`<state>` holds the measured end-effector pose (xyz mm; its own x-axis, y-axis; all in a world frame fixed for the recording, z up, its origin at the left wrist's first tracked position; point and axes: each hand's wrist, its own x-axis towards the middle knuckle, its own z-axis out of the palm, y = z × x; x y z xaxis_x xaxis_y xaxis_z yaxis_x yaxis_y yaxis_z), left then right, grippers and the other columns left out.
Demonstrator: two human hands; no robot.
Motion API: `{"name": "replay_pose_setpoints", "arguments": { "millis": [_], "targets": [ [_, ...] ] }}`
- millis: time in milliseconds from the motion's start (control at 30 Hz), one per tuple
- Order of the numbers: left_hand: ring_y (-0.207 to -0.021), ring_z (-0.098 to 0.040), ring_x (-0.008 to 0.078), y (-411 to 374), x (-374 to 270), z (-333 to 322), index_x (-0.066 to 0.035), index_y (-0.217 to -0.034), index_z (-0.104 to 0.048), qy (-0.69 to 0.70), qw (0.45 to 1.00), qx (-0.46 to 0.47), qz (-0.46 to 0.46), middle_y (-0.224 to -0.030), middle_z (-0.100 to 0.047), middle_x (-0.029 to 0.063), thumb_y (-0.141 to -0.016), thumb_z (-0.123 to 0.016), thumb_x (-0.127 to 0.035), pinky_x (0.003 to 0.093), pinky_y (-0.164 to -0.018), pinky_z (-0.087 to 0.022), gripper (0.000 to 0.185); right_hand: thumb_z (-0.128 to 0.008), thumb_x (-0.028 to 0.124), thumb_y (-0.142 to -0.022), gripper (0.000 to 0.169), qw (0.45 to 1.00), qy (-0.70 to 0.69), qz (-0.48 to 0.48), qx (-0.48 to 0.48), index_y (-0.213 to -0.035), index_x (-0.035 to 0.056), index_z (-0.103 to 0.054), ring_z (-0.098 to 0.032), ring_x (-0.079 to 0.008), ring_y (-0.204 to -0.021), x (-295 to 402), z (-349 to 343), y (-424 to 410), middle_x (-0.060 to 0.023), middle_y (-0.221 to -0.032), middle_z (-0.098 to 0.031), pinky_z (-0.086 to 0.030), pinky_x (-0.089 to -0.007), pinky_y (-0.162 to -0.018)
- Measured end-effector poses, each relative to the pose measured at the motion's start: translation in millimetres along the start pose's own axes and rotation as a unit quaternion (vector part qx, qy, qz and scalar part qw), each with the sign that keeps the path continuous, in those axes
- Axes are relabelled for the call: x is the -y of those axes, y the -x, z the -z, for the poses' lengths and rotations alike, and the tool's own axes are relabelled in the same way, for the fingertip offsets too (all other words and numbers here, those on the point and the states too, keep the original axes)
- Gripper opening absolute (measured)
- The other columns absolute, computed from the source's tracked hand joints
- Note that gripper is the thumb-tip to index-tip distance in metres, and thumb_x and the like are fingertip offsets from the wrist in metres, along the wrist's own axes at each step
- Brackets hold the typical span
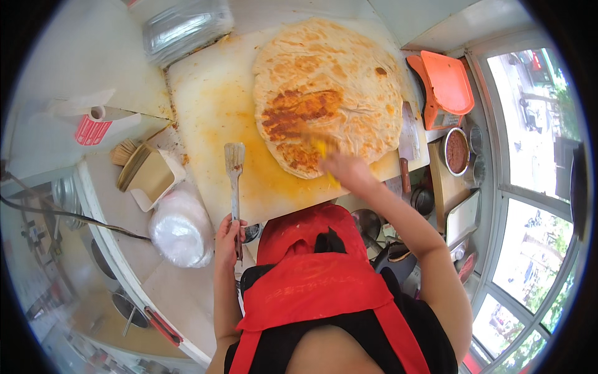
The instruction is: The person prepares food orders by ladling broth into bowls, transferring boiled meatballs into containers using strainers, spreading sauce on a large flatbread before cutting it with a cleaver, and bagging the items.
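A large browned flatbread (336,79) lies on a stained white cutting board (201,107). Reddish-brown sauce (299,112) covers part of its lower left. My right hand (348,173) is over the bread's near edge, closed around the handle of a yellow brush-like tool (327,156); its working end is blurred over the sauce. My left hand (230,236) holds a metal spatula (234,173) by its handle, blade pointing away from me, over the board's left part. A cleaver (409,133) with a wooden handle rests at the board's right edge, beside the bread.
Right of the board stand an orange scale (446,89) and a bowl of reddish-brown paste (456,152). To the left are a bundle of plastic bags (181,229), paper bags in a holder (145,173) and a paper roll (93,128). Clear plastic-wrapped containers (184,30) stand behind the board.
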<state>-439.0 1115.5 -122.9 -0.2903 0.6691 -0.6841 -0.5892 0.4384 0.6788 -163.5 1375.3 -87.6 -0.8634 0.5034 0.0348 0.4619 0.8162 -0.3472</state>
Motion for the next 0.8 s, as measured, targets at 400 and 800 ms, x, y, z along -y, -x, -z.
{"name": "replay_pose_setpoints", "arguments": {
  "millis": [400,800],
  "targets": [
    [-0.065,-0.051,0.0083,-27,-31,-8,-0.002,-0.120,-0.048,-0.047,0.998,0.039,0.021,-0.090,-0.059,0.0063,-0.095,-0.048,-0.014,0.0207,-0.057,-0.043,0.028,-0.060,0.003,-0.081,0.011,0.919,-0.306,-0.164,-0.186,-0.091,0.0036,-0.065,-0.066,-0.0178,-0.083,-28,-35,39,-0.0119,-0.103,-0.065,-0.053,-0.0285,-0.066],
    [-0.063,-0.049,0.0082,-35,-34,-8,0.000,-0.120,-0.048,-0.039,0.998,0.039,0.016,-0.091,-0.061,0.0079,-0.095,-0.049,-0.013,0.0208,-0.056,-0.041,0.028,-0.060,0.008,-0.088,0.014,0.782,-0.497,-0.293,-0.236,-0.097,-0.0018,-0.065,-0.067,-0.0154,-0.072,-14,-50,20,-0.0087,-0.093,-0.066,-0.054,-0.0267,-0.064]
  ]
}}
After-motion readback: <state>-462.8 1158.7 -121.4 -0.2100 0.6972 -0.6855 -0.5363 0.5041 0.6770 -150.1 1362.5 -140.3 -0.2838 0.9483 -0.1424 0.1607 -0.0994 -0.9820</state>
